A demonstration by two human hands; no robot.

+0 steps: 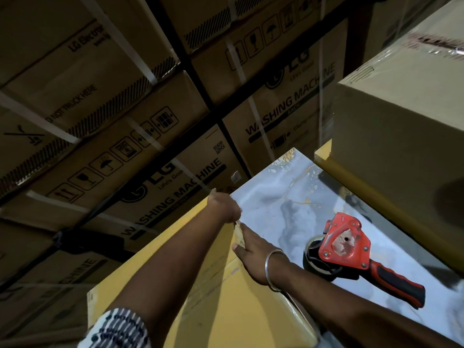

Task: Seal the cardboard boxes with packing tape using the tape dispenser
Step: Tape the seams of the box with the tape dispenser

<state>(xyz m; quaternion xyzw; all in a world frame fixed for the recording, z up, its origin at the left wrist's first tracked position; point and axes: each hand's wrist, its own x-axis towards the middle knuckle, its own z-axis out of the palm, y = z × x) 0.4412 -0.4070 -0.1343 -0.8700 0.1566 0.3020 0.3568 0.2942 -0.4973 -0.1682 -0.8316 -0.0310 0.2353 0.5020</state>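
Cardboard box [226, 310], yellow, lower centre of the head view, resting on a marbled table [288, 197]. Left hand [223, 205] grips its far edge; right hand [253, 247], fingers straight, presses flat along its right edge. Tape dispenser [351, 249], red with black handle [399, 285], lies unheld on the table at right, near the box. Judged light, stiff-walled, dentable; best steadied at edges and corners. Stacked washing-machine cartons [175, 121] fill the upper frame.

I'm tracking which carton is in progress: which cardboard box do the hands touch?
The yellow box at bottom centre: both the left hand and right hand rest on its far edge. The plain brown box at right and the stacked printed cartons are untouched.
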